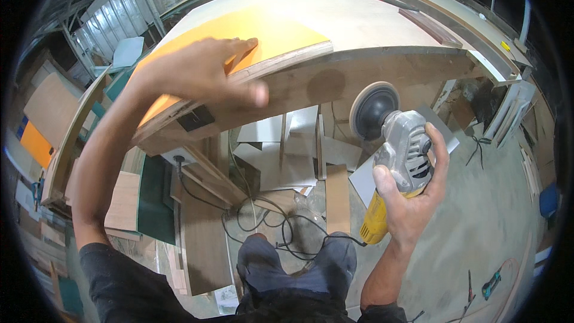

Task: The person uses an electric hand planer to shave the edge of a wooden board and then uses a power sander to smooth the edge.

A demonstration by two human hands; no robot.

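My right hand (412, 203) is wrapped round a yellow and grey angle grinder (402, 161). A round sanding disc (375, 111) on its head faces the workbench, a gap apart from the bench's front side. My left hand (206, 72), slightly blurred, lies at the near edge of an orange-faced board (284, 30). Its fingers stretch over the orange top, and the thumb is out in front of the bare wood edge. The board lies on the left part of the bench top (335, 9). A black cord (344, 237) runs from the grinder's lower end.
A red and black hand tool (388, 0) and a dark wooden block (430, 27) lie on the bench. Below are white panel offcuts (281, 155) and a tangled cable (287, 227) near my knees. A teal tool (491, 284) lies on the floor at right.
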